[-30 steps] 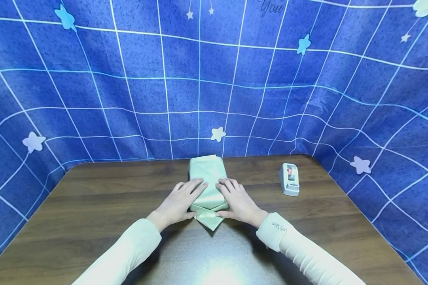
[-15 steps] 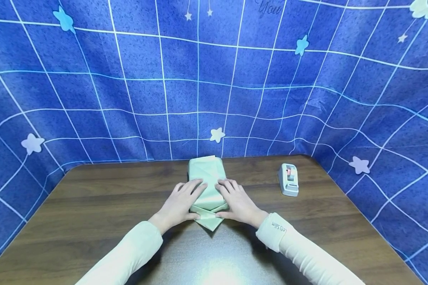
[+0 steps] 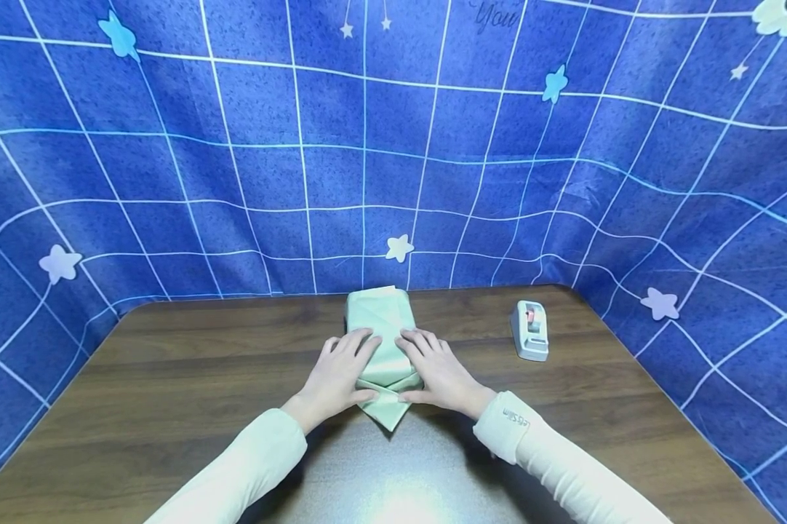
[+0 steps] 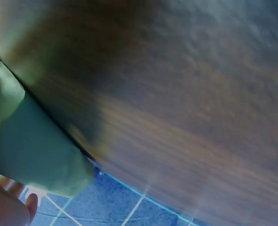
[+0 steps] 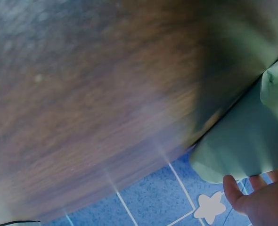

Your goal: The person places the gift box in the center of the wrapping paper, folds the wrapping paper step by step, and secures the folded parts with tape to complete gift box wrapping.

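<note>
The green wrapped parcel is lying at the table's 12 o'clock edge, and the left hand and right hand are pressing flat, lightly spread fingers on its 7 and 5 o'clock sides. The thin paper is probably creasing and tearing easily, so I judge holding it by the pointed flap's folded edges at 6 o'clock is safest.

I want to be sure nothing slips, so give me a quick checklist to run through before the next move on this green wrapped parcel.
1. Left hand flat on the green wrapped parcel, fingers straight: ok.
2. Right hand flat on the parcel's other side: ok.
3. Pointed flap at the near end lies flat on the table, between the thumbs: ok.
4. Flap already stuck down: cannot tell.
5. Tape dispenser standing on the table beside the right hand, apart from the parcel: ok.
6. Far end of the parcel folded shut: cannot tell, too small in the head view.
</note>
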`<state>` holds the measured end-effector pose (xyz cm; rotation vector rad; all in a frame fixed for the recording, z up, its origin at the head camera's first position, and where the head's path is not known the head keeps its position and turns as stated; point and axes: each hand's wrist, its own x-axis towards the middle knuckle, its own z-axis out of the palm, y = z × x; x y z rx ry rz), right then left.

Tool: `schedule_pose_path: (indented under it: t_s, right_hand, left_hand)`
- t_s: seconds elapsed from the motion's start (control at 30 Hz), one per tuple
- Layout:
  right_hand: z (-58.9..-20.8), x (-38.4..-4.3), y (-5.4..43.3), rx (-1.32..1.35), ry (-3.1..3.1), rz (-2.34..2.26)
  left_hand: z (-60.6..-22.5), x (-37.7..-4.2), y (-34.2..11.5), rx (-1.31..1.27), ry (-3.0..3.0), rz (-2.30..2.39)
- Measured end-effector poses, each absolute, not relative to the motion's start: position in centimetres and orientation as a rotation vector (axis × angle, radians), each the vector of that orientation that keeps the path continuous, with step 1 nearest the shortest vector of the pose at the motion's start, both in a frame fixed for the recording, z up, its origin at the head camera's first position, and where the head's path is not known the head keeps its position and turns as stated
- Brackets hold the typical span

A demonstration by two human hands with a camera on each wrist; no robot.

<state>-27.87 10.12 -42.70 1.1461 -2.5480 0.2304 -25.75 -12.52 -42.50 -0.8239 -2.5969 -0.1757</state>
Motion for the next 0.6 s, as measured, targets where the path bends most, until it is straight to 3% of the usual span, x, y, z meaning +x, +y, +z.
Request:
schedule_pose_path:
  t_s: [0.6]
  right_hand:
    - [-42.61, -27.96, 10.68, 1.198, -2.597, 0.204]
  left_hand:
    - [-42.66, -25.79, -12.35, -0.776, -2.613, -0.126]
